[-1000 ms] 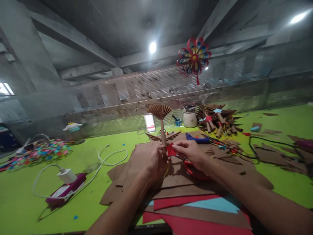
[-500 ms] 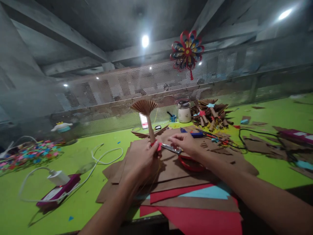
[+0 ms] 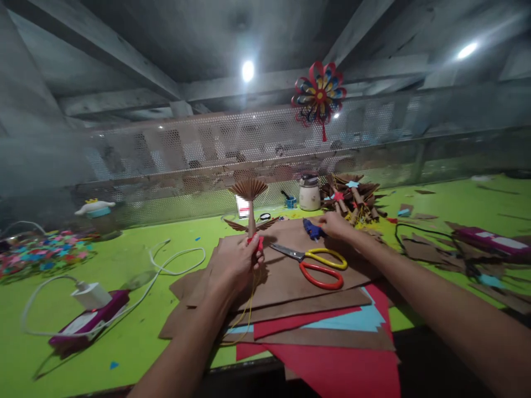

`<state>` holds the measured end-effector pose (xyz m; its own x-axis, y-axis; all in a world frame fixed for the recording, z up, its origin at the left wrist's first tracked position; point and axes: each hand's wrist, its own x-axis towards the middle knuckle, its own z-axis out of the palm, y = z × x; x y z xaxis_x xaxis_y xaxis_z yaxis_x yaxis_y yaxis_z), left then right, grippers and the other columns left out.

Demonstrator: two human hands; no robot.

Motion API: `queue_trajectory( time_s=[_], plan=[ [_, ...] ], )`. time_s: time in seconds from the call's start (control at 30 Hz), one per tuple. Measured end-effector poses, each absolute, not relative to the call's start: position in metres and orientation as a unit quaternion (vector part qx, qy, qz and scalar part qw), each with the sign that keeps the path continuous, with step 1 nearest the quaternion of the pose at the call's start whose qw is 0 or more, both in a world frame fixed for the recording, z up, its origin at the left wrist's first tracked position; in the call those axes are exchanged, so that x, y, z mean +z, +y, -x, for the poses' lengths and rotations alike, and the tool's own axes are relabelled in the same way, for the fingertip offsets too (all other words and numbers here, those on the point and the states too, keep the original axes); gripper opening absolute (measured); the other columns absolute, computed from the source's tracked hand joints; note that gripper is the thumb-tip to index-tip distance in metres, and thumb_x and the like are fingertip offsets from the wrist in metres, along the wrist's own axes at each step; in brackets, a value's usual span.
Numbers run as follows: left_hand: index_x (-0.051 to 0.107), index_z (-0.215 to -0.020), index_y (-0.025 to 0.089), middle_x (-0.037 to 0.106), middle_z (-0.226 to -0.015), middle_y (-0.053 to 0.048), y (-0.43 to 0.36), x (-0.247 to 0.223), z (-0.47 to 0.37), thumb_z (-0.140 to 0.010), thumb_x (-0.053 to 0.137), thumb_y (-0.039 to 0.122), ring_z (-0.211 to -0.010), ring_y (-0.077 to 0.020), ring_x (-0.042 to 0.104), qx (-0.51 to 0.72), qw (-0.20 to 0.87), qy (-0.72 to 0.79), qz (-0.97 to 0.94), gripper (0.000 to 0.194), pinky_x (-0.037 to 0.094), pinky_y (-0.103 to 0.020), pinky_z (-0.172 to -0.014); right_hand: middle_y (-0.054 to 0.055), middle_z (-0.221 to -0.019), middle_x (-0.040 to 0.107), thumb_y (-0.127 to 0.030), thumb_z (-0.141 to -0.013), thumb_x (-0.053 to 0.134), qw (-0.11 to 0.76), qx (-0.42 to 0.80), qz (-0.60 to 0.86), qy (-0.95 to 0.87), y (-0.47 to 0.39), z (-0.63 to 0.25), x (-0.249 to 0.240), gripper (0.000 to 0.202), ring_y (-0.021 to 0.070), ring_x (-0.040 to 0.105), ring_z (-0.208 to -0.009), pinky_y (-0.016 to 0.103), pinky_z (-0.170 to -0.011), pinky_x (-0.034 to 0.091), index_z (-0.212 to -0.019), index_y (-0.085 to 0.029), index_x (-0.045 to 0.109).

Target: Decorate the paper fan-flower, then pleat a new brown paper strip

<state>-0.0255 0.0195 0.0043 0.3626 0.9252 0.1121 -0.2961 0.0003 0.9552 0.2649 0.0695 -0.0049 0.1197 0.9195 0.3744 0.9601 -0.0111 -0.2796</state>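
My left hand (image 3: 240,265) is closed around the lower end of a brown paper craft (image 3: 251,221), a rolled tube held upright. A pleated fan spreads at its top, and folded wing-like pieces show behind it. By my thumb is a red paper piece (image 3: 260,243); yellow string (image 3: 250,301) hangs below. Farther right, my right hand (image 3: 338,225) has its fingers closed at the back end of a blue glue gun (image 3: 314,229). Scissors (image 3: 305,257) with one red and one yellow handle lie on brown paper sheets (image 3: 286,290) between my arms.
Behind my right hand stand a pile of paper crafts (image 3: 354,193), a white jar (image 3: 310,193) and a small blue pot (image 3: 290,202). At left are a power strip (image 3: 89,318), white cable (image 3: 182,271) and colourful paper stars (image 3: 45,251). Red sheets (image 3: 344,367) overhang the near edge.
My right hand has moved from above the scissors, back and right, to the glue gun, which has turned. The scissors now lie uncovered. My left hand still holds the craft.
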Motion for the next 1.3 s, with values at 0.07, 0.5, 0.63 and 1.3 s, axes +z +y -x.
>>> queue_trajectory(
  time_s=[0.07,0.5,0.63,1.3],
  plan=[
    [0.044,-0.072,0.017,0.037,-0.052,0.008,0.017,0.003,0.026,-0.075,0.063,0.043,-0.039,-0.0029,0.031,0.486,0.64,0.299,-0.515,0.033,0.022,-0.013,-0.036,0.014,-0.093,0.068,-0.009,-0.067,0.055,0.188,-0.057,0.705,-0.682,0.074,-0.26,-0.012,0.025,0.0247,0.057,-0.091,0.028,-0.073,0.04,-0.087,-0.011,0.07],
    [0.043,-0.077,0.017,0.04,-0.056,0.007,0.02,-0.009,0.03,-0.078,0.057,0.049,-0.042,-0.0036,0.034,0.497,0.623,0.292,-0.529,0.034,0.022,-0.014,-0.039,0.018,-0.106,0.057,-0.013,-0.068,0.056,0.085,-0.156,0.668,-0.722,0.079,-0.26,-0.029,0.029,0.0302,0.047,-0.1,0.035,-0.082,0.037,-0.095,-0.011,0.065],
    [0.044,-0.077,0.017,0.04,-0.055,0.007,0.019,-0.007,0.031,-0.077,0.057,0.05,-0.042,-0.0036,0.035,0.503,0.618,0.297,-0.526,0.036,0.022,-0.014,-0.038,0.013,-0.102,0.06,-0.017,-0.067,0.058,0.195,-0.079,0.65,-0.73,0.082,-0.275,-0.023,0.033,0.0247,0.052,-0.095,0.031,-0.081,0.039,-0.099,-0.013,0.063],
    [0.049,-0.08,0.017,0.047,-0.063,0.003,0.007,0.008,0.031,-0.079,0.057,0.045,-0.049,-0.0061,0.042,0.521,0.601,0.28,-0.537,0.029,0.026,-0.016,-0.041,0.006,-0.067,0.062,-0.05,-0.078,0.058,0.436,0.421,0.346,-0.716,-0.018,-0.194,0.038,0.041,0.0141,0.052,-0.058,0.027,-0.055,0.036,-0.093,-0.013,0.067]
  ],
)
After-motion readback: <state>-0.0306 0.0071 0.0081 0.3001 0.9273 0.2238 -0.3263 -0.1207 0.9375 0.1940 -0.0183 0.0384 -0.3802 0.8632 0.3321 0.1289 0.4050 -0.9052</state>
